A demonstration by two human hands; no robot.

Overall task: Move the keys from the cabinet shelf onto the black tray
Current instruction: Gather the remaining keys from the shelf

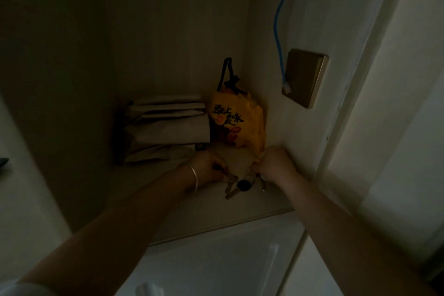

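Dim white shelf (192, 214), both hands on the keys (236, 186).
Folded cloths (165, 127) sit at the back beside a yellow bag (240, 122) in the corner. Left hand (209, 168), bangle (193, 176) on its wrist, pinches one key end; right hand (274, 163) is curled with fingers (258, 172) at the other end, grip unclear. Keys lie on the shelf between them.

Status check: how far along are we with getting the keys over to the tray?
Early. Done: both hands have reached into the cabinet. In hand: the left hand and right hand are pinching at the keys, which seem to lie on the shelf in the dim light. Left: lifting them and carrying them to the black tray, which isn't in view.
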